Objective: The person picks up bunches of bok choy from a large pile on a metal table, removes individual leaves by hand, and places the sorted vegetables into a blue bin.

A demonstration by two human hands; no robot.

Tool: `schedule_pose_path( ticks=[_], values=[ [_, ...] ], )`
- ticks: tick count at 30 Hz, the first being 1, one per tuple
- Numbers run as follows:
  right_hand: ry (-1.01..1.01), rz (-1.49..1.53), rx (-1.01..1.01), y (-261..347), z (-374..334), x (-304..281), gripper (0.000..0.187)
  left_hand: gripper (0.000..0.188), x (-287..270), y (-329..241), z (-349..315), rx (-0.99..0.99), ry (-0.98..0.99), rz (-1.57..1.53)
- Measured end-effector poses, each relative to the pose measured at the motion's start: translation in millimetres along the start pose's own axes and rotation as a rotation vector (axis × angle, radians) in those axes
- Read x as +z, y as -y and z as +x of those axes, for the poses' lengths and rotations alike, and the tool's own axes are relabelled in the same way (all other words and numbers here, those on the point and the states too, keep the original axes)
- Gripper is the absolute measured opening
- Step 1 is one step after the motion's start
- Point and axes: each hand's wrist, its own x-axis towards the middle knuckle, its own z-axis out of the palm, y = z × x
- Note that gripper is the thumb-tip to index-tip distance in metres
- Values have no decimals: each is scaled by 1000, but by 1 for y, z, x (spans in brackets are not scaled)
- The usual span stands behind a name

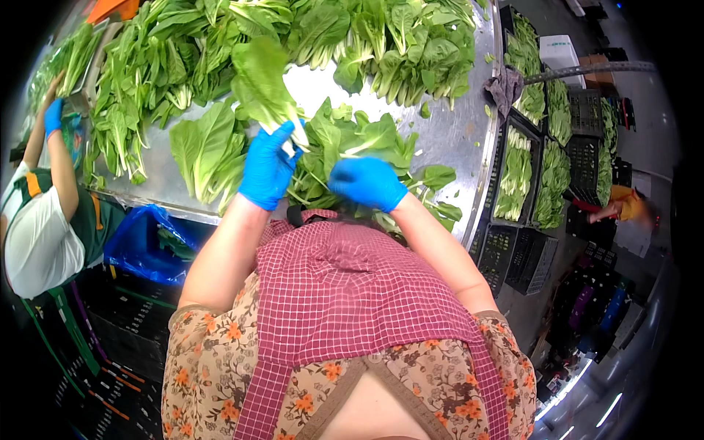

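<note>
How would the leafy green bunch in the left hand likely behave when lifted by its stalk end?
Probably light and floppy: the leafy bunch has broad thin leaves above the left hand gripping its pale stalks. Likely easy to bruise or tear. It shouldn't roll; loose leaves may drop onto the metal table.

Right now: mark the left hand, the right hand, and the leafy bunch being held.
left hand (268, 167), head view, back of the blue glove.
right hand (367, 182), head view, back of the blue glove.
leafy bunch (260, 77), head view, the broad green leaf above the left hand.
</note>
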Motion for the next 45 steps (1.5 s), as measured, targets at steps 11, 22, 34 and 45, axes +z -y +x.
schedule_pose_path(
  ticks=[11, 22, 34, 45],
  values=[
    [-740, 275, 440, -75, 100, -52, 28, 36, -19, 12, 13, -269, 2, -88],
    [-709, -69, 565, -87, 151, -103, 33, 41, 8, 14, 37, -229, 83, -63],
    [-538, -71, 295, 0, 85, -50, 31, 31, 37, 22, 74, 23, 52, 75],
    [-607, -191, -182, 9, 62, -29, 40, 36, 31, 21, 58, -86, 120, 13]
  ],
)
